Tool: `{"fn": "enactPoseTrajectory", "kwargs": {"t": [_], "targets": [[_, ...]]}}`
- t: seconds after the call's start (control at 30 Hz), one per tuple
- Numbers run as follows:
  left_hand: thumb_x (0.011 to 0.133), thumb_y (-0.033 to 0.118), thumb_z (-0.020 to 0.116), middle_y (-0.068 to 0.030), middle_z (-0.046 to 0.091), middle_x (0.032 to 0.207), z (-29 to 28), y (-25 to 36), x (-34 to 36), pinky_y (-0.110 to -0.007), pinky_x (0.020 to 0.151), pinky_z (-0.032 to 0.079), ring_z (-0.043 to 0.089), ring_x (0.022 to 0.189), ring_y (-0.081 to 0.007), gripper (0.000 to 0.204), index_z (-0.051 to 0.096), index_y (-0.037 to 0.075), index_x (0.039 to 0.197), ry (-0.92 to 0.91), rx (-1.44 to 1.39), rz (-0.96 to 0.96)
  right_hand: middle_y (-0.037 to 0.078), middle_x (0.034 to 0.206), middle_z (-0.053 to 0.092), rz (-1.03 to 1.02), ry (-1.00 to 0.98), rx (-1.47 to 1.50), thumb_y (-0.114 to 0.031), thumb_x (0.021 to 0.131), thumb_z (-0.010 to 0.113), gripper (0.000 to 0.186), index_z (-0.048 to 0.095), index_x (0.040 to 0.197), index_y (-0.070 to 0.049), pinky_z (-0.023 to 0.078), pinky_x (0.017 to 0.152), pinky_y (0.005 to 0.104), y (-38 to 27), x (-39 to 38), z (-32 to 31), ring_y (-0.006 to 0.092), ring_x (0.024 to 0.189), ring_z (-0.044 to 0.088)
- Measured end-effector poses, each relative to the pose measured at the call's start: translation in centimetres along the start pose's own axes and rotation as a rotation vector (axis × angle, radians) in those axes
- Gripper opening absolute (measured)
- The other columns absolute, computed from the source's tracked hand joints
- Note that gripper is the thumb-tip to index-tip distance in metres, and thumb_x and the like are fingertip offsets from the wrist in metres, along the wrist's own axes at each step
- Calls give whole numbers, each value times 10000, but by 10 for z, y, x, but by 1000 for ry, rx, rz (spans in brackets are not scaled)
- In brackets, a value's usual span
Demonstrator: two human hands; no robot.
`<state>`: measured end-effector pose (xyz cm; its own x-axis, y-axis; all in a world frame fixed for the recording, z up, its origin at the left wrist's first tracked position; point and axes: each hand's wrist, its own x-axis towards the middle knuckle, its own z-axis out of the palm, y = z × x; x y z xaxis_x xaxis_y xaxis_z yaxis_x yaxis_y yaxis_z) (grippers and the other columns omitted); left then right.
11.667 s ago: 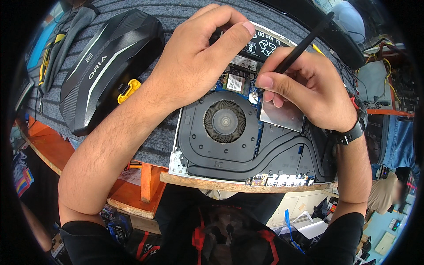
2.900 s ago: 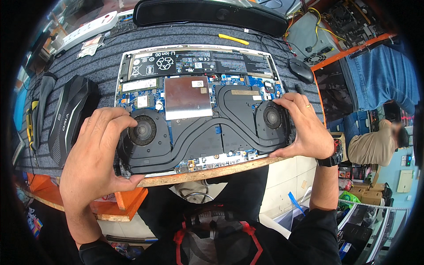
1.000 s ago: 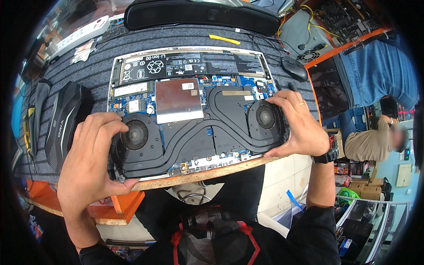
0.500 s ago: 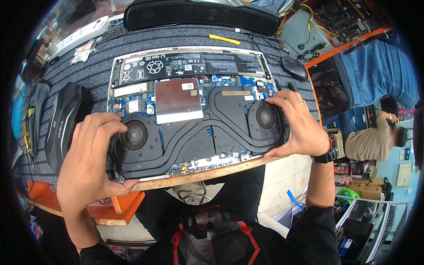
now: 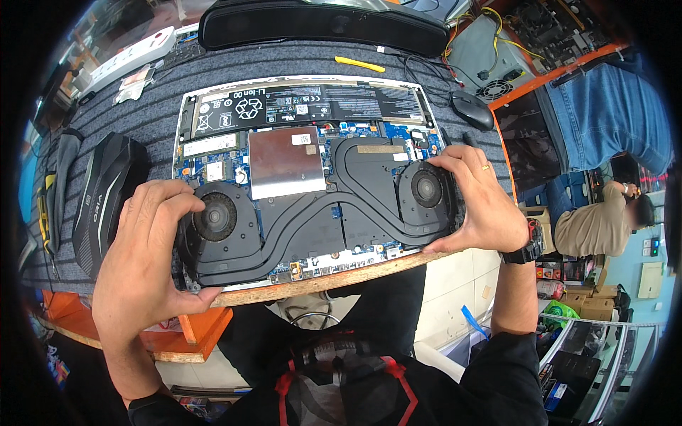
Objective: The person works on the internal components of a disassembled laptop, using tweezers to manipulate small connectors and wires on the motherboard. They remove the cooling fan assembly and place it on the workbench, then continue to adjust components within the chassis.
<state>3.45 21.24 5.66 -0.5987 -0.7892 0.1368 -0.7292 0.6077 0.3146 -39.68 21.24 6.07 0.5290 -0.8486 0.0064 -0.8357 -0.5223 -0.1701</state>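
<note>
An opened laptop (image 5: pixel 334 248) lies on the bench with its inner parts showing. A black cooling assembly with bent heat pipes (image 5: pixel 305 206) spans it, with a left fan (image 5: pixel 215 216) and a right fan (image 5: pixel 427 188) at its ends. My left hand (image 5: pixel 145 248) curls round the left side, fingertips at the left fan and thumb at the near corner. Round the right side bends my right hand (image 5: pixel 486 202), fingertips by the right fan and thumb on the near edge. Along the far side sits a black battery (image 5: pixel 305 104). A shiny metal plate (image 5: pixel 288 163) covers the middle.
Left of the laptop are a black case (image 5: pixel 110 202) and hand tools (image 5: pixel 48 206). Beyond it lie a yellow pry tool (image 5: pixel 360 64) and a black speaker bar (image 5: pixel 323 27). A mouse (image 5: pixel 472 111) rests at right. Another person (image 5: pixel 593 220) is farther right.
</note>
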Motion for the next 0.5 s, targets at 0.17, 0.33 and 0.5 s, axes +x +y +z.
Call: {"fn": "enactPoseTrajectory", "kwargs": {"t": [0.17,0.33,0.5], "targets": [[386,167,906,-188,539,1282,-1,2,-1,-470,1064,424,524,1227,-419,947,509,46,1237,18,-23,4,193,1317,479,-29,24,19,-512,515,956,1101,474,1369,-11,371,1068,499,0,1,1,408,1236,466],[431,186,899,-188,541,1286,-3,2,-2,-466,1040,432,529,1205,-428,920,510,43,1252,22,-34,6,187,1319,486,5,21,33,-498,503,961,1103,479,1372,-19,371,1064,485,-1,0,-3,395,1240,482],[440,197,901,-184,538,1286,-7,0,-1,-465,1040,429,530,1199,-422,911,513,45,1250,21,-12,26,183,1335,484,30,17,29,-491,502,962,1101,480,1379,-32,370,1065,479,-3,1,-4,391,1264,485]]}}
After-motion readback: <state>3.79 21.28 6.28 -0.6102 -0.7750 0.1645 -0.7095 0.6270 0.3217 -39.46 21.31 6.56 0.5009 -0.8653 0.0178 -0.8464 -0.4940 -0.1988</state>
